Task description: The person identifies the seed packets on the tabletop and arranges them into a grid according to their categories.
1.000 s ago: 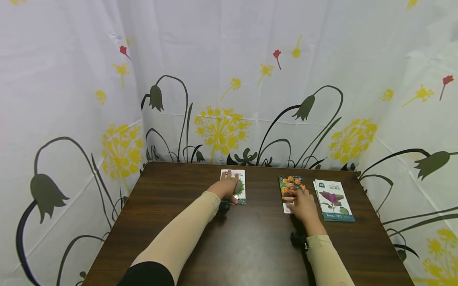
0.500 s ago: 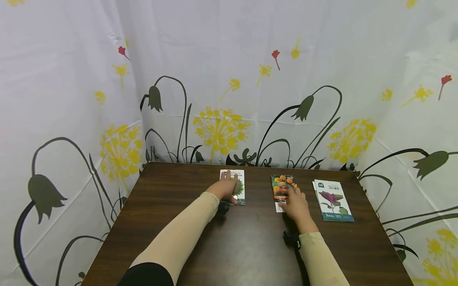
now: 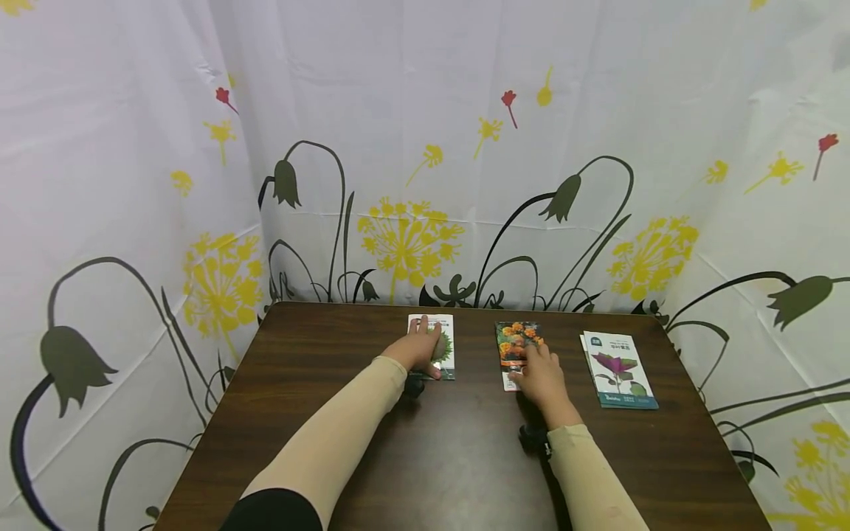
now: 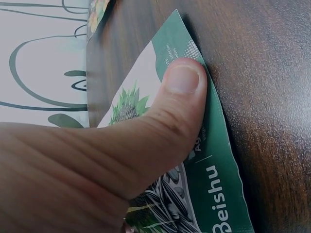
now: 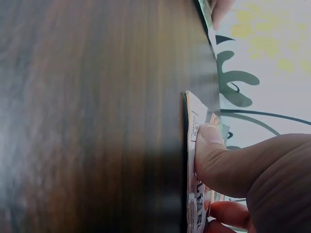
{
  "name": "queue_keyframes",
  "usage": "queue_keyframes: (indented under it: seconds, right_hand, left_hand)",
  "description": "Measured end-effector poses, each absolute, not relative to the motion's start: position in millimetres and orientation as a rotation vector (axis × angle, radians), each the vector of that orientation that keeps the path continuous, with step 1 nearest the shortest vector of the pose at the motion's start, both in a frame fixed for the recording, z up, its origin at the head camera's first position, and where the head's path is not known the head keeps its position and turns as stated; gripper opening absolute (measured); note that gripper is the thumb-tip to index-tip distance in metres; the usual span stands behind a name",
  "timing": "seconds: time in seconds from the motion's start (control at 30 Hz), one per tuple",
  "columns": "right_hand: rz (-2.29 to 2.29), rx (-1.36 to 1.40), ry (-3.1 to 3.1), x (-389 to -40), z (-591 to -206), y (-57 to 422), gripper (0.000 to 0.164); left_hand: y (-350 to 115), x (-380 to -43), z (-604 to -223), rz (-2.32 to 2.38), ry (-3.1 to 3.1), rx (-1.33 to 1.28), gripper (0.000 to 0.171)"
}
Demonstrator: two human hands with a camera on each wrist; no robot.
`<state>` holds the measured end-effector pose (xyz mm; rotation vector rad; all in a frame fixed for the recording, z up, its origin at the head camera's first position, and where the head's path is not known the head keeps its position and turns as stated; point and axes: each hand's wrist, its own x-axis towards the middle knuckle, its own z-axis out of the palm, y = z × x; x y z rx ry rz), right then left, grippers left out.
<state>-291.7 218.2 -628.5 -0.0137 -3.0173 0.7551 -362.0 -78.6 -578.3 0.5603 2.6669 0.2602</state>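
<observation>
On the bench (image 3: 458, 450), the orange-flower packet (image 3: 510, 339) runs near to far, its far end leaning slightly left. It lies under and left of the right hand (image 3: 543, 376), fingers loosely extended, thumb on its near end. The left hand (image 3: 415, 349), fingers spread, rests on the sunflower packet (image 3: 447, 355), almost straight near to far. The purple-flower packet (image 3: 619, 375) lies right, far end tilted left.

Mid pkt (image 3: 514, 338) sits on the tbl (image 3: 458, 450), R hand (image 3: 544, 376) on its near part; L pkt (image 3: 447, 346) lies off to its L, w/ L hand (image 3: 417, 349) on top; R stack (image 3: 619, 371) over to its R; curtain (image 3: 458, 96) right behind it.
</observation>
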Motion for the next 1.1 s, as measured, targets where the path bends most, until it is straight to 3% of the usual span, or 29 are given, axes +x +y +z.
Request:
queue_keyframes:
  seconds: [1.1]
  right_hand:
    - [0.741,-0.043,-3.113,-314,-626,176,0.063]
  left_hand:
    - [-81,-362,-579,0.276,2.681,0.574,0.124]
